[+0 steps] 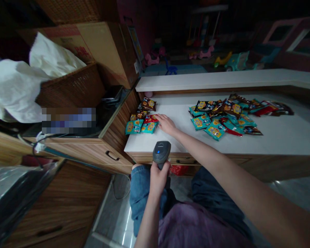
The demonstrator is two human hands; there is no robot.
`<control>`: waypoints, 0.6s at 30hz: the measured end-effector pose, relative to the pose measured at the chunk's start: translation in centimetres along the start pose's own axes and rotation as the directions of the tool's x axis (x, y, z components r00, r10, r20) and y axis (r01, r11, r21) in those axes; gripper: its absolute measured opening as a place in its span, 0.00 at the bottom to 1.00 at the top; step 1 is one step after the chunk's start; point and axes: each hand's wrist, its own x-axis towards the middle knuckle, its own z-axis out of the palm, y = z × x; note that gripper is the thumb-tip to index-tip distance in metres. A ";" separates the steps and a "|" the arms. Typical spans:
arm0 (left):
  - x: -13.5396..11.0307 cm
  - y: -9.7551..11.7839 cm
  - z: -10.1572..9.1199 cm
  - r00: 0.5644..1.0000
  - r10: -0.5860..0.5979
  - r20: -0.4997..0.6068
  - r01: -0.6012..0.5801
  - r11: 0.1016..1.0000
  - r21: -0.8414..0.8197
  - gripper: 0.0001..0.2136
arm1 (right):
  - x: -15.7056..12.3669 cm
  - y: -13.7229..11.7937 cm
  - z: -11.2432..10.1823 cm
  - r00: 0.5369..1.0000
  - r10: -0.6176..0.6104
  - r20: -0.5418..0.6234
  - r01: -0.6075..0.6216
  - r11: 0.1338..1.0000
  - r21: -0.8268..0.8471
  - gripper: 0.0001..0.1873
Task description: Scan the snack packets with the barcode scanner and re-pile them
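our left hand (158, 179) wraps tight round a handheld barcode scanner (161, 152), held just off the desk edge; our right hand (166, 124) lies open, fingers touching a small heap of foil packets (142, 126) on the white desk (144, 146); a larger heap (214, 120) lies well to the right.

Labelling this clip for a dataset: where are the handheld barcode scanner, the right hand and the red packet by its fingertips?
Handheld barcode scanner (161, 152): head view, on its grey top.
Right hand (166, 124): head view, on the back of the hand.
Red packet (151, 119): head view, on its red wrapper.
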 end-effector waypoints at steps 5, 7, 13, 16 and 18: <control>-0.1 0.1 -0.3 1.000 -0.002 -0.018 0.002 1.000 -0.012 0.14 | 1.2 0.9 1.1 0.992 0.118 -0.044 -0.108 0.976 0.188 0.28; -0.1 0.2 -0.3 1.000 0.012 -0.014 -0.012 1.000 -0.010 0.14 | 0.7 1.8 0.9 0.984 0.159 -0.083 -0.133 0.956 0.262 0.25; 0.1 0.1 0.4 0.999 0.044 -0.002 -0.044 0.999 -0.006 0.14 | -3.3 4.9 -1.1 0.947 0.273 -0.169 -0.129 0.805 0.579 0.18; 0.2 0.1 0.8 0.999 0.053 -0.009 -0.053 0.998 -0.019 0.15 | -6.9 5.9 -2.0 0.945 0.290 -0.150 -0.099 0.694 0.713 0.18; 0.2 0.1 1.2 0.998 0.057 -0.023 -0.058 0.998 -0.030 0.14 | -9.3 6.3 -2.5 0.946 0.294 -0.135 -0.078 0.613 0.786 0.20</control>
